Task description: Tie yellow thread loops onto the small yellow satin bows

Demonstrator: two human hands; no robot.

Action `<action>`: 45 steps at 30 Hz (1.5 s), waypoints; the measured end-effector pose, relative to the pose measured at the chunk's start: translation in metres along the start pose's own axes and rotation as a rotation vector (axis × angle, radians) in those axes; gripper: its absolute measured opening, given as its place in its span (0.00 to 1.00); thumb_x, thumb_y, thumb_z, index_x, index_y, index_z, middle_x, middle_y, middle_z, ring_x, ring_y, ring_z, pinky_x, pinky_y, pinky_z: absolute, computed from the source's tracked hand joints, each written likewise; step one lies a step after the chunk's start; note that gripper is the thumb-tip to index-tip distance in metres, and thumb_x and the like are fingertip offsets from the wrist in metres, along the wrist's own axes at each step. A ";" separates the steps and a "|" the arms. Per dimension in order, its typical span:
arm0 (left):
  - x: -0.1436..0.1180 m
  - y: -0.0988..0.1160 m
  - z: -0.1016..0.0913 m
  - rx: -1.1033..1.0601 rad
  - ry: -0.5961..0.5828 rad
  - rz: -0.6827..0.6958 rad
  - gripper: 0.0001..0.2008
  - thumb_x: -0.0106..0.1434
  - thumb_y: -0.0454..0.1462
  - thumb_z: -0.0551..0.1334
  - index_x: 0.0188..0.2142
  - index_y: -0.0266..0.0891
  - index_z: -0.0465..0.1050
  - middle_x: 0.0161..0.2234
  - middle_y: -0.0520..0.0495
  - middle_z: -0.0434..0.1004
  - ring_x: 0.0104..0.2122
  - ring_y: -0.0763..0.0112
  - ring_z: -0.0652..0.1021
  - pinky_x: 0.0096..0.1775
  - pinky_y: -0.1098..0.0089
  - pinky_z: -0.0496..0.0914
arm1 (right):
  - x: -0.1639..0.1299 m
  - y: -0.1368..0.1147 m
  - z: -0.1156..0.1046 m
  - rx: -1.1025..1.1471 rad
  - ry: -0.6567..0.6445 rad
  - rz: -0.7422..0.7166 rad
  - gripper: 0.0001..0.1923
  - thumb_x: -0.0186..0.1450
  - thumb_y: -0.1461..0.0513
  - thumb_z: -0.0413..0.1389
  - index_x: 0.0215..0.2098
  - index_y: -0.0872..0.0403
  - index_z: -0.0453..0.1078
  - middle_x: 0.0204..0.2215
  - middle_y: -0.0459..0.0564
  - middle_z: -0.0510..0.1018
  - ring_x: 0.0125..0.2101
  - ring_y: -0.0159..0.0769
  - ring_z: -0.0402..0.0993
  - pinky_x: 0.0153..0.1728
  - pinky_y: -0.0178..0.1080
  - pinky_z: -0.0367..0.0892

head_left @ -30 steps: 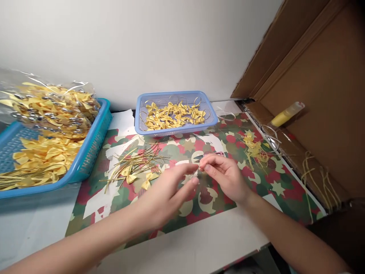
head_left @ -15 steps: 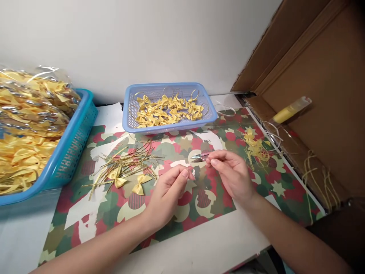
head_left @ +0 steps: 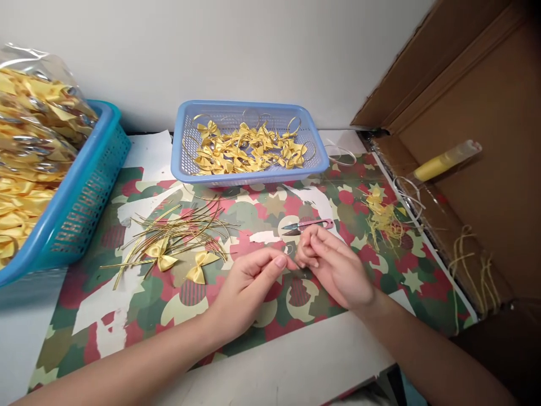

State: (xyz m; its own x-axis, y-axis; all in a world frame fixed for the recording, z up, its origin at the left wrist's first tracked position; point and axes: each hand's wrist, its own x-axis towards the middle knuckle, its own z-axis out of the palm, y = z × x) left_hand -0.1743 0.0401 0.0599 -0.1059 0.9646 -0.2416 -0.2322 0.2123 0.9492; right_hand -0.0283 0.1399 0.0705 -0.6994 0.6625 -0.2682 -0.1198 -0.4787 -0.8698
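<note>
I have both hands meeting over the middle of the patterned mat (head_left: 127,304), fingertips almost touching. My left hand (head_left: 249,287) is pinched closed, thumb against forefinger, and my right hand (head_left: 333,265) is curled shut the same way; between them I can just make out a small loop of thin wire (head_left: 289,250), though it is too fine to say which fingers truly carry it. So the piece sits right at the junction of the two hands, neither one nearer than the other. The snips (head_left: 306,225) lie on the mat just beyond my right knuckles, their long axis running left to right, the metal tip pointing left and the pink handle to the right; the right hand is plainly the closer one to them. Off to the left of my left hand, well apart, lies the fan of gold wires (head_left: 181,228), their lengths running mostly left to right, with two yellow bows (head_left: 198,270) at its near edge. The small basket (head_left: 249,176) of finished bows stands straight ahead past the snips, and the big basket (head_left: 76,208) is at the far left. A heap of scraps (head_left: 382,217) lies to the right.
</note>
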 end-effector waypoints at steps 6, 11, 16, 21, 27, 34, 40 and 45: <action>-0.002 0.003 0.001 -0.039 -0.108 -0.016 0.19 0.68 0.49 0.58 0.28 0.38 0.71 0.19 0.57 0.52 0.20 0.77 0.54 0.22 0.74 0.51 | -0.001 0.005 0.000 -0.221 -0.119 -0.031 0.11 0.60 0.56 0.65 0.38 0.53 0.76 0.15 0.36 0.58 0.17 0.23 0.53 0.18 0.30 0.54; -0.003 0.004 -0.001 -0.043 -0.164 -0.042 0.18 0.68 0.48 0.58 0.30 0.38 0.75 0.18 0.57 0.48 0.20 0.77 0.53 0.23 0.73 0.52 | 0.000 0.007 0.001 -0.149 -0.107 -0.071 0.10 0.59 0.56 0.66 0.30 0.54 0.77 0.19 0.45 0.76 0.20 0.28 0.71 0.20 0.31 0.65; -0.001 0.007 -0.003 0.054 -0.169 -0.039 0.16 0.68 0.46 0.57 0.31 0.38 0.75 0.23 0.53 0.64 0.25 0.74 0.64 0.29 0.73 0.60 | 0.001 0.008 0.000 -0.192 -0.037 -0.131 0.11 0.52 0.58 0.70 0.24 0.55 0.76 0.16 0.43 0.73 0.16 0.24 0.66 0.16 0.29 0.60; 0.000 0.014 -0.004 0.115 -0.024 0.095 0.13 0.67 0.44 0.59 0.47 0.42 0.73 0.47 0.45 0.73 0.48 0.64 0.73 0.48 0.69 0.67 | 0.000 0.005 0.001 -0.260 0.022 -0.174 0.13 0.48 0.57 0.72 0.20 0.54 0.75 0.13 0.41 0.70 0.16 0.24 0.60 0.16 0.30 0.60; -0.001 0.016 0.001 -0.001 -0.183 -0.035 0.14 0.69 0.46 0.56 0.41 0.39 0.71 0.38 0.45 0.75 0.37 0.66 0.74 0.42 0.67 0.68 | 0.000 0.005 0.001 -0.341 0.069 -0.199 0.15 0.49 0.55 0.71 0.17 0.53 0.72 0.12 0.42 0.67 0.17 0.26 0.58 0.17 0.32 0.55; 0.002 0.005 -0.001 -0.093 -0.215 -0.120 0.20 0.69 0.51 0.54 0.28 0.38 0.64 0.20 0.58 0.49 0.21 0.76 0.53 0.23 0.73 0.49 | 0.002 0.006 0.000 -0.394 0.066 -0.216 0.19 0.55 0.53 0.68 0.19 0.54 0.67 0.13 0.40 0.62 0.17 0.24 0.52 0.18 0.32 0.50; 0.001 0.006 0.001 -0.001 -0.210 -0.080 0.21 0.69 0.51 0.53 0.27 0.39 0.63 0.20 0.58 0.50 0.20 0.77 0.52 0.22 0.74 0.50 | 0.001 0.005 0.003 -0.466 0.052 -0.245 0.25 0.60 0.48 0.62 0.17 0.53 0.59 0.13 0.39 0.56 0.17 0.25 0.50 0.18 0.32 0.48; 0.000 0.003 0.003 -0.042 -0.174 -0.098 0.21 0.68 0.52 0.54 0.28 0.39 0.64 0.19 0.59 0.48 0.19 0.78 0.50 0.21 0.74 0.49 | 0.001 0.007 -0.001 -0.405 0.029 -0.230 0.20 0.59 0.49 0.64 0.23 0.53 0.64 0.16 0.39 0.55 0.18 0.25 0.47 0.19 0.33 0.46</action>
State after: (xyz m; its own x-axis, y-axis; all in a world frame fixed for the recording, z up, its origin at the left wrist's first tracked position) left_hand -0.1720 0.0414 0.0634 0.0865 0.9530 -0.2905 -0.2741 0.3031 0.9127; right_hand -0.0296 0.1378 0.0636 -0.6663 0.7436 -0.0562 0.0194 -0.0580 -0.9981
